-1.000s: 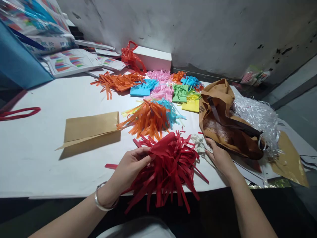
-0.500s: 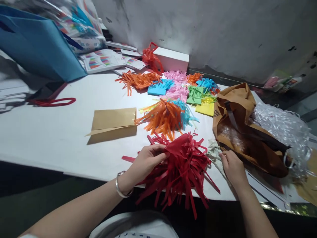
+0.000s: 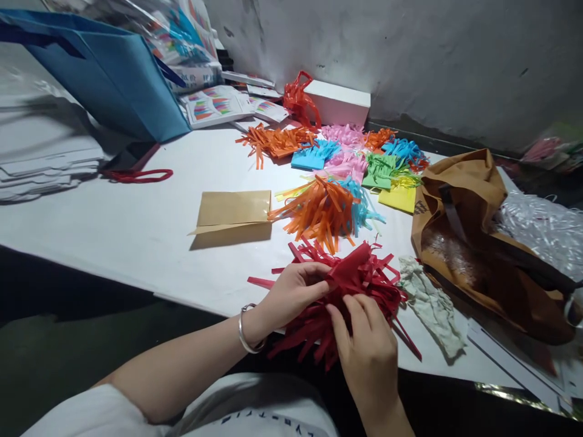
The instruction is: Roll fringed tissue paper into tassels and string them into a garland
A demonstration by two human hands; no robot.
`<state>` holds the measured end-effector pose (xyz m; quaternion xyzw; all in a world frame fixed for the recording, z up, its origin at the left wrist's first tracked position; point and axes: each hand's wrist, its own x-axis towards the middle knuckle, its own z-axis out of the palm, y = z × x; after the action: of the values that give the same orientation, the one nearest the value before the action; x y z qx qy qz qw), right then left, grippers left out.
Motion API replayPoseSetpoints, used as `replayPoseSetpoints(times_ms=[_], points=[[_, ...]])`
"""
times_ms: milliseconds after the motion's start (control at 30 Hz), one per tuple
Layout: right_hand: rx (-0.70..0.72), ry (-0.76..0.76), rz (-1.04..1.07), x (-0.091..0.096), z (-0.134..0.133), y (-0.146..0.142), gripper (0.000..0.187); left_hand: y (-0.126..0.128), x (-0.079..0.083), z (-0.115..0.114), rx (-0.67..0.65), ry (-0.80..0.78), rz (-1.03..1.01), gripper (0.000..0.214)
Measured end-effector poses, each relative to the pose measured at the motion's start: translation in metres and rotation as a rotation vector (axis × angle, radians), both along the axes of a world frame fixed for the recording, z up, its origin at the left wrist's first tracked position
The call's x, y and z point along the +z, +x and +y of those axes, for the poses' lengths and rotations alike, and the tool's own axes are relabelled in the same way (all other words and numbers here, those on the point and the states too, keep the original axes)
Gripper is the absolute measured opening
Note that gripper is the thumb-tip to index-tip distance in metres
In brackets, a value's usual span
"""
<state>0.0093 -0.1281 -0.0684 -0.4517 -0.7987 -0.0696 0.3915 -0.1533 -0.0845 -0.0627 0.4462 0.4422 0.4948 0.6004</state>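
A bunch of red paper strips (image 3: 364,276) lies at the near edge of the white table (image 3: 113,224). My left hand (image 3: 294,291), with a metal bangle on the wrist, pinches the bunch at its left side. My right hand (image 3: 367,349) rests on the front of the same bunch, fingers curled into the strips. Just right of the bunch lies a crumpled white cloth (image 3: 428,300), untouched.
An orange and light-blue strip bunch (image 3: 323,209) and a tan envelope (image 3: 232,209) lie behind. Several coloured fringed papers (image 3: 359,161), a white box (image 3: 339,103), a brown bag (image 3: 478,243), clear shredded plastic (image 3: 546,227), a blue bag (image 3: 113,73) and a red cord (image 3: 136,176) surround.
My right hand left the white cloth beside the brown bag and came left onto the red strip bunch. The view has shifted to the left.
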Motion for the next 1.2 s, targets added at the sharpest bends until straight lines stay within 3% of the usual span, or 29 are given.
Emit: replayPoseSetpoints(times_ms=[133, 400, 633, 800, 900, 1000, 1067, 1133, 1200], points=[[-0.040, -0.082, 0.032, -0.012, 0.007, -0.007, 0.016, -0.001, -0.005, 0.000, 0.002, 0.040, 0.042, 0.016], [0.029, -0.182, 0.214, 0.001, 0.014, 0.003, 0.013, 0.000, -0.010, 0.000, -0.048, 0.064, -0.014, 0.020], [0.086, -0.444, 0.480, 0.006, 0.022, 0.009, 0.018, -0.001, -0.008, -0.001, -0.071, 0.115, 0.031, 0.020], [0.155, -0.644, 0.581, 0.008, 0.026, 0.014, 0.018, 0.000, -0.008, 0.000, -0.025, 0.203, 0.202, 0.024], [0.118, -0.514, 0.500, 0.011, 0.028, 0.018, 0.013, -0.001, -0.004, 0.000, -0.018, 0.316, 0.341, 0.016], [-0.027, -0.112, 0.247, 0.016, 0.028, 0.022, 0.009, -0.001, 0.000, -0.001, -0.009, 0.446, 0.497, 0.020], [-0.095, 0.099, 0.077, 0.020, 0.029, 0.023, 0.016, 0.000, 0.003, -0.003, -0.006, 0.524, 0.571, 0.021], [-0.060, 0.139, -0.050, 0.024, 0.031, 0.022, 0.032, 0.000, 0.006, -0.005, -0.015, 0.593, 0.633, 0.018], [0.065, 0.078, -0.134, 0.027, 0.036, 0.021, 0.041, -0.001, 0.007, -0.006, -0.046, 0.660, 0.694, 0.017]])
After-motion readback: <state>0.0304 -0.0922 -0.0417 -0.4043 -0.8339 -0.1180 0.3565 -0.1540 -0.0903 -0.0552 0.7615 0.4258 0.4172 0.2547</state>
